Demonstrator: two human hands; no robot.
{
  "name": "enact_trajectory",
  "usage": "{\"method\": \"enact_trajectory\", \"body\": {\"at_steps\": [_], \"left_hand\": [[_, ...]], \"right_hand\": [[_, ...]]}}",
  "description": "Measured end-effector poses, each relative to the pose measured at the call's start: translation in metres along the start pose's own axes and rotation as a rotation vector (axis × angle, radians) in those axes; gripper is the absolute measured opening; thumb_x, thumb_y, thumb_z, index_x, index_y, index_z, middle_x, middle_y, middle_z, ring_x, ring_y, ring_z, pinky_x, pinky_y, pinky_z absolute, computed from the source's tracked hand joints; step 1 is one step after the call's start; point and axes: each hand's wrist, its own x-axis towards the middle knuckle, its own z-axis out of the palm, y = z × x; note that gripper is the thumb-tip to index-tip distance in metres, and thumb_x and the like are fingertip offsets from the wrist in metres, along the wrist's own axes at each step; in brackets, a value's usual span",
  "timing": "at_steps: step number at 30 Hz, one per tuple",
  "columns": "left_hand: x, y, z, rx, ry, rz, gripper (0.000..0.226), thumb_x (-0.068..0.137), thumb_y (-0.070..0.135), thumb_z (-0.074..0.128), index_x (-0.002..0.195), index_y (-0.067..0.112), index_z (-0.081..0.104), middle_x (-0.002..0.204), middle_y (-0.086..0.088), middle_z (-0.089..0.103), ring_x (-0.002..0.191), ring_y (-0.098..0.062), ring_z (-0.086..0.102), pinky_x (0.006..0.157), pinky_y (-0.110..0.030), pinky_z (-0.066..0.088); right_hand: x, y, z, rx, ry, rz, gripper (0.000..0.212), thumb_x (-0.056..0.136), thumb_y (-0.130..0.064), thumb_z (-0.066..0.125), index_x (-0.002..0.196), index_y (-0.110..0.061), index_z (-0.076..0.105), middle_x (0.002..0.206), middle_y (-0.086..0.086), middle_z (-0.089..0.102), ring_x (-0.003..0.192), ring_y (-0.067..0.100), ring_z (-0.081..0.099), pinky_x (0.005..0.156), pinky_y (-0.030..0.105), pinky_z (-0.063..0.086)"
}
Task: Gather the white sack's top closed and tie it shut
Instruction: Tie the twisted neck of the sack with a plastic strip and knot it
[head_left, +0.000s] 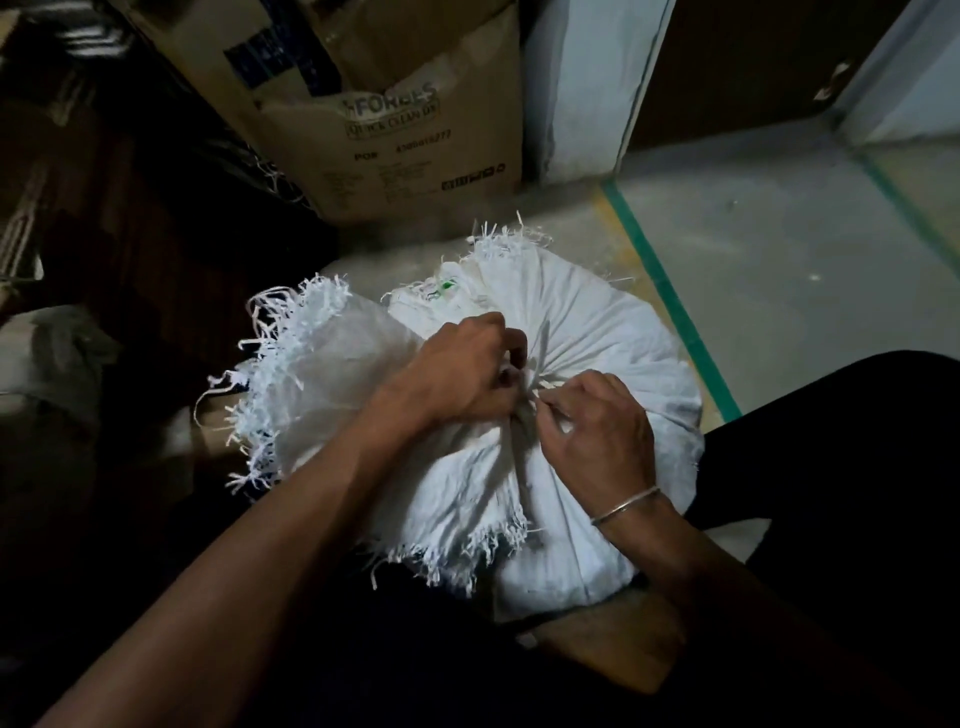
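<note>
sack: white sack (587, 322) stands on the floor (779, 270), centre of view, just in front of the person's legs; fabric pleats run in to one point at the top
neck: gathered where the two hands meet; frayed edge strands stick out left, far side and near side
left hand: left hand (462, 369) fingers curled, gripping the bunched neck from the left
right hand: right hand (597, 431) thumb and fingertips pinching sack fabric or a strand at the gather; can't tell which
wrist: thin metal bangle (626, 505) on right wrist
behind: cardboard box (395, 114) with print, just beyond the sack
floor mark: green tape line (670, 306) right of the sack
</note>
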Motion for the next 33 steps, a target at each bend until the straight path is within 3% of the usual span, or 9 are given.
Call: {"method": "enact_trajectory", "body": {"at_steps": [5,7,11,16,19,23,27,30,33], "left_hand": [[0.006,-0.009,0.003,0.050,0.050,0.052,0.040,0.066,0.058,0.060,0.091,0.030,0.073,0.091,0.003,0.065,0.088,-0.022,0.056,0.073,-0.034,0.046],[0.007,-0.017,0.001,-0.023,0.007,0.087,0.040,0.065,0.055,0.061,0.091,0.028,0.076,0.092,0.004,0.070,0.087,-0.020,0.057,0.078,-0.037,0.049],[0.006,-0.017,-0.001,-0.312,-0.027,-0.050,0.042,0.063,0.049,0.057,0.089,0.024,0.077,0.093,-0.001,0.075,0.087,-0.018,0.070,0.080,-0.039,0.056],[-0.005,-0.007,0.016,-0.461,0.106,-0.155,0.014,0.066,0.034,0.068,0.079,0.032,0.072,0.085,0.000,0.073,0.080,-0.020,0.070,0.073,-0.041,0.058],[-0.013,-0.004,0.020,-0.325,0.164,-0.006,0.016,0.075,0.024,0.068,0.088,0.017,0.074,0.089,-0.001,0.066,0.085,-0.017,0.063,0.075,-0.032,0.051],[-0.013,-0.003,0.022,-0.021,0.129,0.072,0.021,0.082,0.029,0.069,0.097,0.014,0.067,0.098,-0.004,0.061,0.091,-0.024,0.057,0.076,-0.036,0.048],[-0.009,-0.005,0.022,0.018,0.080,0.013,0.019,0.083,0.023,0.070,0.097,0.012,0.067,0.099,-0.006,0.060,0.085,-0.030,0.062,0.070,-0.037,0.049],[-0.007,-0.003,0.024,0.029,0.078,-0.001,0.023,0.096,0.027,0.057,0.098,0.007,0.068,0.099,-0.009,0.058,0.086,-0.031,0.062,0.075,-0.040,0.049],[-0.008,-0.004,0.024,-0.014,0.072,0.000,0.020,0.094,0.021,0.061,0.101,0.004,0.070,0.100,-0.012,0.061,0.090,-0.032,0.063,0.078,-0.041,0.050]], "right_hand": [[0.000,0.004,0.000,0.004,-0.039,0.004,0.008,0.084,-0.024,0.067,0.080,-0.020,0.072,0.078,0.000,0.061,0.080,0.024,0.055,0.069,0.039,0.049],[-0.001,0.003,-0.001,0.045,-0.020,0.038,0.002,0.082,-0.023,0.072,0.080,-0.022,0.073,0.079,-0.002,0.065,0.080,0.024,0.058,0.070,0.038,0.049],[0.007,-0.003,0.000,0.173,0.032,0.228,0.011,0.069,-0.018,0.083,0.070,-0.023,0.074,0.075,-0.004,0.073,0.075,0.021,0.067,0.067,0.034,0.051],[0.007,-0.008,0.006,0.331,-0.047,0.449,0.008,0.068,-0.028,0.081,0.075,-0.026,0.077,0.077,-0.011,0.076,0.079,0.011,0.072,0.072,0.036,0.057],[0.002,-0.006,0.002,0.525,-0.088,0.623,0.012,0.070,-0.026,0.083,0.080,-0.024,0.076,0.080,-0.013,0.076,0.081,0.002,0.072,0.078,0.036,0.059],[0.004,-0.012,0.003,0.767,-0.009,0.898,0.034,0.061,-0.005,0.089,0.084,-0.012,0.064,0.073,0.000,0.076,0.069,0.006,0.072,0.069,0.027,0.058],[0.008,-0.019,0.006,0.822,0.016,0.934,0.037,0.064,0.003,0.084,0.086,-0.011,0.058,0.071,0.003,0.075,0.060,0.004,0.069,0.058,0.017,0.050],[0.016,-0.015,0.010,0.704,-0.059,0.903,0.037,0.059,-0.012,0.085,0.082,-0.021,0.058,0.066,-0.004,0.073,0.066,0.009,0.070,0.066,0.028,0.056],[0.021,-0.012,0.011,0.529,-0.090,0.851,0.037,0.053,-0.026,0.081,0.077,-0.029,0.052,0.064,-0.013,0.072,0.074,0.013,0.070,0.075,0.035,0.057]]}}
